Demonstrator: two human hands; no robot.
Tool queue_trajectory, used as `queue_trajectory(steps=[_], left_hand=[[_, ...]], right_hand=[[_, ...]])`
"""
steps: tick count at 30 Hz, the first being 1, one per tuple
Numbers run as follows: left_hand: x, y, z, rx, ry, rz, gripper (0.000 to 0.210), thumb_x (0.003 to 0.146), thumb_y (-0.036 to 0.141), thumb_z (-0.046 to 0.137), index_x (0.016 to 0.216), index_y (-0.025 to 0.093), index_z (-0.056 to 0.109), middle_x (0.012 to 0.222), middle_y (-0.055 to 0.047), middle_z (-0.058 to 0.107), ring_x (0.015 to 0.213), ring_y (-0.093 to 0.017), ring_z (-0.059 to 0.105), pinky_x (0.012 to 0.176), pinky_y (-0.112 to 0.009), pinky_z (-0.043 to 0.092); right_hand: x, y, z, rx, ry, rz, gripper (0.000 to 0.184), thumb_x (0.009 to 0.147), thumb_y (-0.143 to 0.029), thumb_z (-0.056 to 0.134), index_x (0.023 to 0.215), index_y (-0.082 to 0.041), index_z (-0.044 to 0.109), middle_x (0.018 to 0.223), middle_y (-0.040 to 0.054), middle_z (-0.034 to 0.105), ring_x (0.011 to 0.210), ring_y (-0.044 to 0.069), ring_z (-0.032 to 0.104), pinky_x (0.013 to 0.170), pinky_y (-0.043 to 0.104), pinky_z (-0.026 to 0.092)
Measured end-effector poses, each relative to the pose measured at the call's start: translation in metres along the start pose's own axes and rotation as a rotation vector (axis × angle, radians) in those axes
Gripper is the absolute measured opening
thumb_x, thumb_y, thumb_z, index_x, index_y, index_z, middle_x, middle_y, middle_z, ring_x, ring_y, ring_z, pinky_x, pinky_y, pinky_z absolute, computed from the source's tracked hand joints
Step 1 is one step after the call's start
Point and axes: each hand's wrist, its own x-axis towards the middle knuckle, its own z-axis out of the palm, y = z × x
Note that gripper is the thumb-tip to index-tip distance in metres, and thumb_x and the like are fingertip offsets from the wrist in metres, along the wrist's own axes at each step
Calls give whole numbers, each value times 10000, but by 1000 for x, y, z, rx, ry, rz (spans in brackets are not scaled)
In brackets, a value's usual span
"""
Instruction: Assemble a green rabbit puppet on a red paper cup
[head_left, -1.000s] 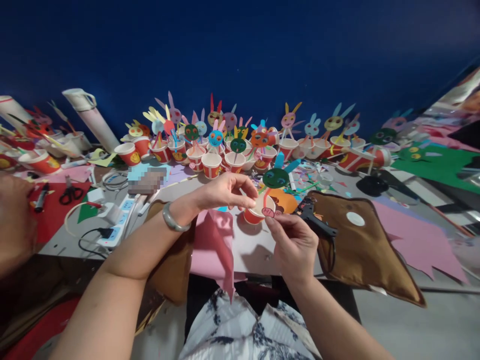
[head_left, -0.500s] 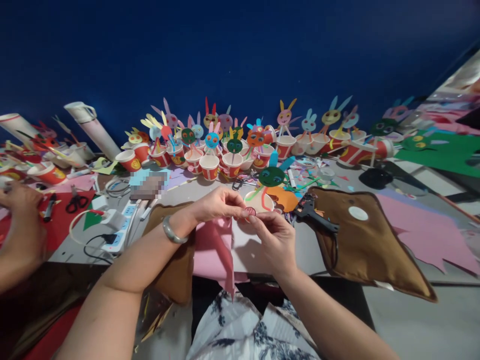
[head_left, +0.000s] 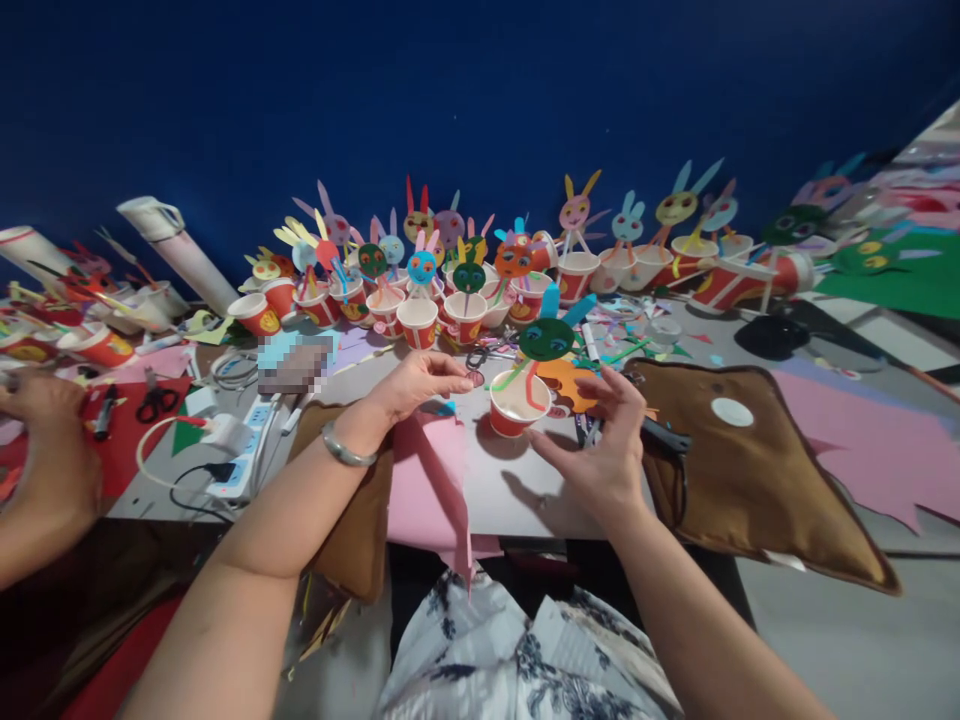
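Between thumb and fingertips, my left hand point(head_left: 427, 385) pinches a small round paper piece point(head_left: 477, 379), pinkish with a dark rim. My right hand point(head_left: 606, 440) is open, fingers spread and curved, just right of a red-and-white paper cup point(head_left: 517, 408); whether the thumb touches the cup I cannot tell. From the cup rises a green paper rabbit head point(head_left: 547, 339) with blue ears, on green and red strips. Another small round piece point(head_left: 558, 411) shows at the cup's right side. A folded pink paper sheet point(head_left: 427, 490) lies below my left hand.
Several cups with paper rabbits point(head_left: 420, 300) line the back of the table. A brown cushion point(head_left: 750, 460) and a black glue gun point(head_left: 666, 438) lie at right. At left are a power strip point(head_left: 251, 455), scissors point(head_left: 157, 400) and another person's hand point(head_left: 41, 405).
My hands have come apart. The left keeps the small round piece and has drawn slightly left; the right has let go, opened and moved right beside the cup.
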Motion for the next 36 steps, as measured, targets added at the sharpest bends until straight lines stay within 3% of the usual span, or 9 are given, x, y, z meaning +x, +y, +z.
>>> queue_trajectory(steps=[4, 9, 14, 23, 29, 36], left_hand=[[5, -5, 3, -62, -48, -57, 345, 523, 313, 923, 740, 115, 741, 827, -58, 732, 725, -125, 639, 670, -263, 506], [8, -11, 7, -107, -77, -91, 324, 499, 274, 932, 654, 100, 708, 885, -83, 751, 776, -146, 672, 747, -298, 529], [10, -16, 9, -119, -65, -91, 295, 556, 284, 904, 690, 99, 716, 936, -94, 755, 771, -146, 679, 682, -269, 533], [5, -10, 13, -136, -100, -157, 336, 618, 334, 892, 695, 112, 652, 1089, -87, 724, 727, -121, 671, 627, -281, 578], [8, -16, 14, -141, -85, -51, 307, 638, 334, 882, 692, 117, 671, 890, -55, 723, 760, -125, 665, 605, -218, 542], [3, -10, 12, -148, -94, -51, 281, 660, 332, 864, 728, 135, 676, 1009, -57, 734, 795, -141, 682, 595, -218, 511]], right_hand=[[7, 5, 5, 24, -236, 134, 1256, 625, -493, 869, 1591, -261, 100, 1376, 162, 521, 1250, 333, 552, 984, 518, 525], [15, 15, 19, 160, -344, 228, 1338, 620, -480, 871, 1607, -277, -9, 1413, 160, 537, 1308, 329, 535, 979, 503, 534], [23, 16, 24, 206, -354, 302, 1331, 593, -441, 877, 1610, -221, 46, 1364, 165, 596, 1291, 349, 560, 1064, 539, 463], [22, 9, 21, 324, -346, 427, 1248, 603, -397, 855, 1602, -198, 132, 1249, 147, 656, 1121, 330, 663, 1006, 516, 514], [25, 2, 15, 351, -333, 397, 1221, 618, -396, 858, 1599, -190, 162, 1220, 154, 661, 1087, 333, 678, 988, 502, 535], [23, -3, 14, 351, -344, 404, 1185, 646, -382, 849, 1596, -193, 167, 1177, 135, 693, 1042, 325, 699, 945, 487, 563]])
